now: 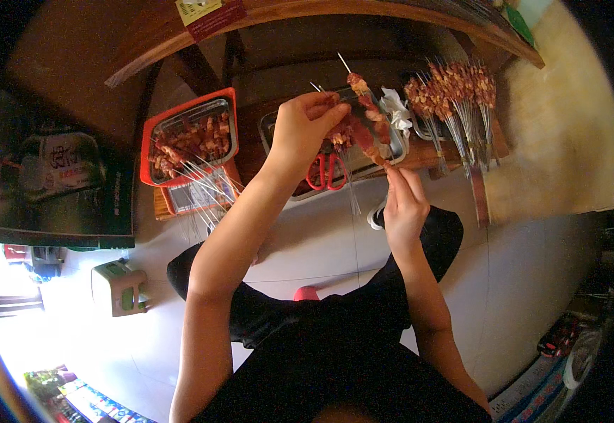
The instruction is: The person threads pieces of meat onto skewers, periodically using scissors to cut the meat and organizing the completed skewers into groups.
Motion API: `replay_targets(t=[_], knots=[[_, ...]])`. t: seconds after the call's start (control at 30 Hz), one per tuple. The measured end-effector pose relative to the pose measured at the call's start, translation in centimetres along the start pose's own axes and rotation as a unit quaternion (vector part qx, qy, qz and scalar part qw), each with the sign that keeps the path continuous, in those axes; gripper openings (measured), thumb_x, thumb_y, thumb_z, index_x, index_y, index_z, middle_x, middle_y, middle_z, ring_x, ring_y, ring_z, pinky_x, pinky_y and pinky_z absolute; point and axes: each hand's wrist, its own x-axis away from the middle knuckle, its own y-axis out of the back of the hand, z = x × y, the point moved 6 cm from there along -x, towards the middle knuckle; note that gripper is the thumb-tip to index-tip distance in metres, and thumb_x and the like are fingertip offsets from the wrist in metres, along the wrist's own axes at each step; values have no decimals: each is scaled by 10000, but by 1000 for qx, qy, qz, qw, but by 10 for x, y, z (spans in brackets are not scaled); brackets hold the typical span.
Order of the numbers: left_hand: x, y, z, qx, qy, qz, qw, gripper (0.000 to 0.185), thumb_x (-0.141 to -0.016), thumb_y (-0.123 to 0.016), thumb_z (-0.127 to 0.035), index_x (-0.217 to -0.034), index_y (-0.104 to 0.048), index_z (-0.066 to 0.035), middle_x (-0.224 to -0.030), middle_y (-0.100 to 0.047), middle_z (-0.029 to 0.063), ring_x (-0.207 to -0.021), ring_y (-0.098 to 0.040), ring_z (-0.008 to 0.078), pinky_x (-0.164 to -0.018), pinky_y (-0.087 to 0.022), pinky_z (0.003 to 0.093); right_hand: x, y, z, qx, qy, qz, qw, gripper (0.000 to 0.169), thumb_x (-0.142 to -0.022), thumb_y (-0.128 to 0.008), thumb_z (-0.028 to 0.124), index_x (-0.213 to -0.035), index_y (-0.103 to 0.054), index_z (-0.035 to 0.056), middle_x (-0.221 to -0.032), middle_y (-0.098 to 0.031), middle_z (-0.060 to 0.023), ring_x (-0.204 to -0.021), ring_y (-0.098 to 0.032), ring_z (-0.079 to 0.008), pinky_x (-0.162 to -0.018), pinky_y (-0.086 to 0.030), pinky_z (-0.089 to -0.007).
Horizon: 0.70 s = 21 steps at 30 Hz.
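My left hand [312, 119] pinches the upper part of a meat skewer [361, 136] over a metal tray [403, 150]. At its lower end, the fingertips of my right hand [406, 203] grip the same skewer. Metal points stick out past my left fingers. Just beyond, another skewer threaded with meat chunks [373, 112] slants over the tray, its bare tip pointing away from me. Red-handled scissors [329, 172] lie at the tray's near side. Next to them is a group of meat skewers [342, 138], partly hidden by my left hand.
On the left, an orange-red container [146, 153] holds a metal tray of skewered meat [196, 137]. Bundled meat skewers [457, 95] stand at the right, beside crumpled white tissue [396, 112]. A wooden table edge [296, 11] crosses the top. A plastic stool [116, 288] stands left.
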Motion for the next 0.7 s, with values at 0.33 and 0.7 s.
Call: replay_targets(t=[0.33,0.7], knots=[[3,17,12,110,5,-15,994,190,-870,-570,-16,-1035,-577,78,-931,-654,137,-806,-650,190,-727,-550,292,0,-2,16,27,56,5,998,302,-736,-574,-98,-1016,-641,-8,-946,-613,-132,-862,-626,-283,-755,-505,-340],[3,30,11,173,-12,-78,982,203,-857,-594,0,-1031,-562,98,-921,-652,146,-792,-646,179,-710,-554,269,4,2,18,21,52,14,998,319,-746,-571,-88,-1048,-634,-8,-966,-612,-135,-885,-622,-283,-771,-498,-341]])
